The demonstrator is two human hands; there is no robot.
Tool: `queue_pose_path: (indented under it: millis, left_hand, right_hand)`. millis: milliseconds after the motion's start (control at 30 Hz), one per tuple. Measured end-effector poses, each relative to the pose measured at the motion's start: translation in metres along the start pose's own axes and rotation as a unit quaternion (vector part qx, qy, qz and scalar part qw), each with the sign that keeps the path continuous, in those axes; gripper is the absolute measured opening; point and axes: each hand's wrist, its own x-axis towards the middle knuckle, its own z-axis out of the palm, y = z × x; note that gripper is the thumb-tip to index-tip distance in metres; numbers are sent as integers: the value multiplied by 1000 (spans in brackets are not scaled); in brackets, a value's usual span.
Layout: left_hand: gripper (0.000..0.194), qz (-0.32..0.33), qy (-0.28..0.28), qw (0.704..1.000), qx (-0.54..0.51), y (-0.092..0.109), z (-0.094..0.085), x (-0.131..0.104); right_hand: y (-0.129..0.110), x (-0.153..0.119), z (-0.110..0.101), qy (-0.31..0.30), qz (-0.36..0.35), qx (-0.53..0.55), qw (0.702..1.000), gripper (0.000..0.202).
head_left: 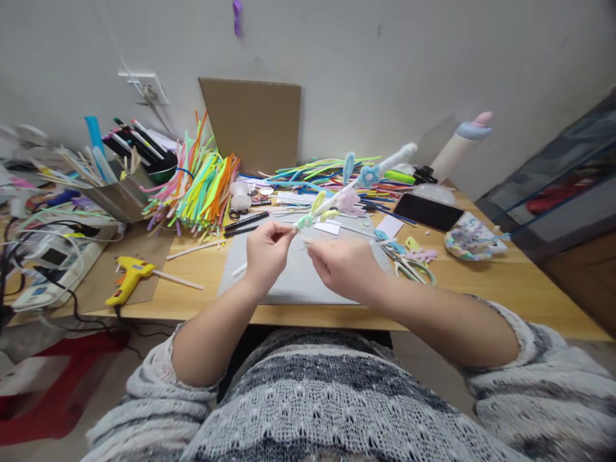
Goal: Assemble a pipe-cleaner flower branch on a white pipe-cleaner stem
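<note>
My left hand [268, 253] is closed in a pinch on the lower end of a fuzzy pipe-cleaner flower stem [385, 163]. The stem slants up to the right and has a white tip, a blue flower [368, 176], a pink flower [350, 201] and yellow-green leaves. Close beside the lower end, my right hand [349, 266] is closed with thumb and fingers together. Whatever lies between its fingers is too small to make out. Both hands are above a grey mat [298, 292].
A yellow glue gun [129, 279] lies left, near a power strip [60, 263]. Bundled pipe cleaners [205, 199] stand behind my left hand. Scissors [409, 266], a dark phone [427, 212] and a small decorated bowl [469, 240] are right. A brown board [255, 125] leans on the wall.
</note>
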Motion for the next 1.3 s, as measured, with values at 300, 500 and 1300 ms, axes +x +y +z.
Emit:
queue_pose_path:
  millis: [300, 500, 1300]
  left_hand:
    - [18, 413, -144, 850, 292, -10, -12, -9]
    - [8, 427, -220, 861, 166, 4, -25, -16]
    - [15, -356, -32, 861, -361, 6, 10, -3]
  right_hand:
    - [3, 28, -39, -99, -114, -58, 987, 19]
    - [32, 67, -46, -259, -41, 161, 952, 15]
    - [44, 36, 31, -188, 213, 565, 774, 35]
